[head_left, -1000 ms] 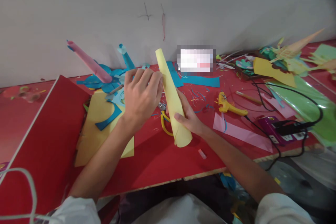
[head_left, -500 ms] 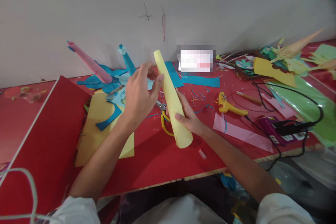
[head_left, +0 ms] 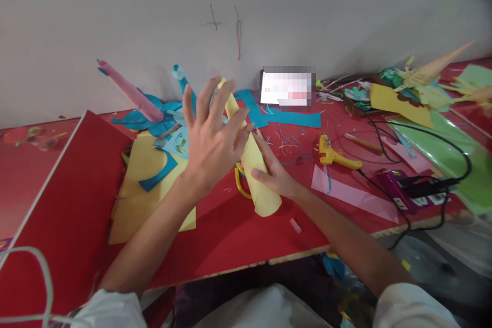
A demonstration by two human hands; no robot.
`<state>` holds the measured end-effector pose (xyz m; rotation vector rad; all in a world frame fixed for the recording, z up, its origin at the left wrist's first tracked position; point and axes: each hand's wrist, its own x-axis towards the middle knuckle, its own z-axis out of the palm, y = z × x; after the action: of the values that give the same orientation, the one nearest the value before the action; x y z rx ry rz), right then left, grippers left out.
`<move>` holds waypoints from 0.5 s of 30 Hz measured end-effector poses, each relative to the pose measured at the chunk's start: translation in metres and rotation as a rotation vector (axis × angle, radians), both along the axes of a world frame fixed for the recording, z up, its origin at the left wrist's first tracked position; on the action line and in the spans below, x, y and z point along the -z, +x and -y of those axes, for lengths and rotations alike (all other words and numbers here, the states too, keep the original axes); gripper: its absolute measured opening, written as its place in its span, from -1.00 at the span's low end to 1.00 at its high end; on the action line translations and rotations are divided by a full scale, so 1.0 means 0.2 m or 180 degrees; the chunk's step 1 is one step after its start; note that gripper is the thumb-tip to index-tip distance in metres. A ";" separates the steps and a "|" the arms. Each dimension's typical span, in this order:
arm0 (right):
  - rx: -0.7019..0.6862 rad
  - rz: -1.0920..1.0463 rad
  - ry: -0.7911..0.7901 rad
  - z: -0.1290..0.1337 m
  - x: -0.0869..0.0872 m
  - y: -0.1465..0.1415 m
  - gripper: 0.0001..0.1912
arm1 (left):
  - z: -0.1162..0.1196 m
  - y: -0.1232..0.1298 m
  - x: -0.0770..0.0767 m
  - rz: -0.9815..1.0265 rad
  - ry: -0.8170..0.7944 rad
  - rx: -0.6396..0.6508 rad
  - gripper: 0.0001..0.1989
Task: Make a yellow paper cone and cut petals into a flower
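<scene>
The work in hand looks like the shaping of a yellow paper tube (head_left: 255,164), rolled narrow at its far end and wider towards the near edge of the counter (head_left: 226,246). It slants over the counter's middle, above a yellow handle loop (head_left: 238,180). The right hand (head_left: 279,177) grips its lower part, thumb on top; the left hand (head_left: 215,151) is open, fingers spread by the upper part (whether it touches the paper, I cannot tell). The next move, I judge, calls for a light left-hand hold on the narrow end and a steady right, since a hard squeeze could crease the roll. A yellow glue gun (head_left: 338,157) lies towards the counter's right edge, apart from both hands.
</scene>
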<state>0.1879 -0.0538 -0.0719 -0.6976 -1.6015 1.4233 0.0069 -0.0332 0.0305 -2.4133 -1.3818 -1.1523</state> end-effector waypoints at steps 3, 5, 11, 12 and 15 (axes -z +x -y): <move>-0.0039 0.0056 0.0030 0.00 0.01 0.00 0.03 | 0.01 0.00 -0.01 -0.0028 0.0052 0.0001 -0.93; -0.0074 0.0087 0.0051 0.00 0.01 0.00 0.00 | 0.00 -0.01 0.00 -0.0016 0.0105 0.0045 -0.89; -0.0025 0.0094 0.0043 0.00 0.03 0.00 -0.06 | -0.03 -0.02 0.01 0.0139 0.0122 0.0192 -0.87; 0.0006 0.0100 0.0001 -0.01 0.03 0.01 -0.05 | -0.04 -0.02 0.01 0.0169 0.0133 0.0184 -0.88; 0.0052 0.0035 -0.0182 -0.01 0.03 0.01 0.01 | -0.06 -0.04 0.01 0.0333 0.0163 0.0105 -0.88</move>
<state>0.1905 -0.0512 -0.0786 -0.7513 -1.5653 1.4604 -0.0013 -0.0219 0.0284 -2.3806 -1.3283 -1.3230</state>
